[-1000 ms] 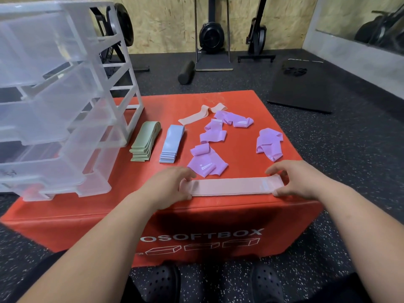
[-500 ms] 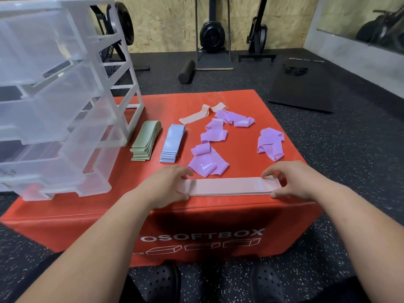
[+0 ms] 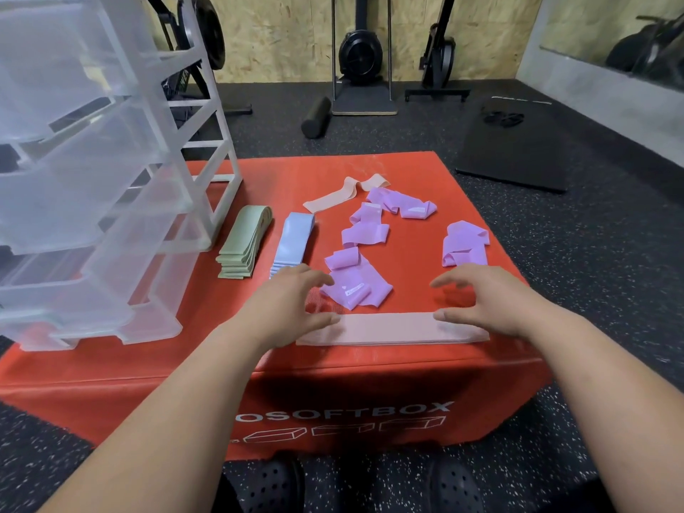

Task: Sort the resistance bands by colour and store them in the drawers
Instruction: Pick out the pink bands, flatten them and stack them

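Observation:
A flat stack of pink bands [image 3: 388,329] lies along the front edge of the red soft box [image 3: 207,368]. My left hand [image 3: 285,305] hovers over its left end and my right hand [image 3: 492,301] over its right end. Both have fingers spread and lifted, with the thumbs touching the pink stack. One loose pink band [image 3: 344,194] lies further back. Several crumpled purple bands [image 3: 364,231] are scattered in the middle, and one [image 3: 464,244] lies to the right. A green stack [image 3: 246,246] and a blue stack [image 3: 294,242] sit beside the clear plastic drawer unit [image 3: 92,172].
The drawer unit stands on the box's left side with its drawers pulled out towards me. A black mat [image 3: 518,153] lies on the floor to the right, and a foam roller [image 3: 316,116] and gym machines stand behind the box. My black shoes show below the box.
Both hands have lifted their fingers off the ends of the pink stack and spread them. The stack now lies flat and squared at the box's front edge.

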A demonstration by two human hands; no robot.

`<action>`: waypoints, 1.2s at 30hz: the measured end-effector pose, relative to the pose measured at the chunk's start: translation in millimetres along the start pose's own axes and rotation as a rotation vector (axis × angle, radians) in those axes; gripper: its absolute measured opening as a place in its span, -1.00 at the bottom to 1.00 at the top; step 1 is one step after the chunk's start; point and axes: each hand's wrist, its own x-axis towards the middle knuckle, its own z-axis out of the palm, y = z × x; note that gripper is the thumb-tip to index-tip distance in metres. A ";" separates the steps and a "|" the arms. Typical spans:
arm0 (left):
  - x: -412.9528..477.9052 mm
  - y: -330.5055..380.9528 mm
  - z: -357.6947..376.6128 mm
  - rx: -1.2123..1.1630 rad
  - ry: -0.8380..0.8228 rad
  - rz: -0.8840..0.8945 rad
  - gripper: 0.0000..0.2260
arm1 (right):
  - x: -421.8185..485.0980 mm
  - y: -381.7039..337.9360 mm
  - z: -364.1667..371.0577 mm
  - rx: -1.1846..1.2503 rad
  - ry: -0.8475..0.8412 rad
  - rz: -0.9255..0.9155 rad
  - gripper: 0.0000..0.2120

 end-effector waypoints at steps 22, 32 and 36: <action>101.1 -47.1 14.8 0.032 0.223 -0.165 -0.46 | 283.5 -62.9 29.5 -0.212 -0.013 0.079 -0.28; 121.4 -49.6 12.4 0.001 0.283 -0.153 -0.54 | 361.0 -53.0 41.6 -0.307 -0.050 0.129 -0.24; 120.1 -47.4 9.7 -0.008 0.292 -0.160 -0.59 | 350.0 -55.9 35.8 -0.193 0.121 0.053 -0.42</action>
